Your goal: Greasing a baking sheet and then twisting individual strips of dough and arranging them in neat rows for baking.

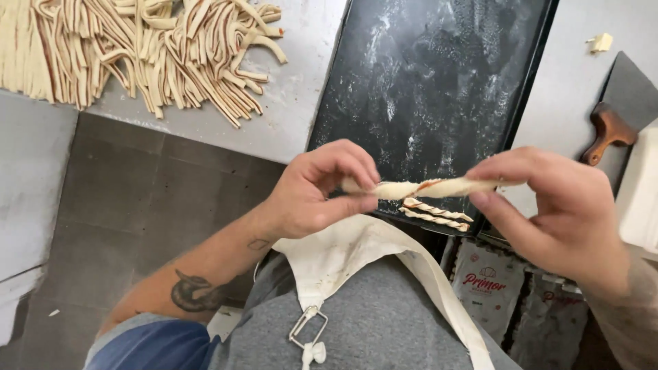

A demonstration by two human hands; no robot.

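A pale dough strip point(425, 188) with a red streak is stretched between my two hands, partly twisted. My left hand point(315, 192) pinches its left end between thumb and fingers. Gripping the right end is my right hand point(558, 205), fingers curled around it. Just below the strip, two finished twisted sticks point(435, 212) lie side by side at the near edge of a dark, flour-dusted baking tray point(425, 75). A heap of cut dough strips point(151, 48) with red filling lies on the grey worktop at the upper left.
A scraper with a wooden handle point(608, 130) rests on the worktop to the right of the tray, near a small dough scrap point(601, 42). Printed bags point(488, 281) sit under the counter. Grey floor tiles point(130, 205) lie to my left.
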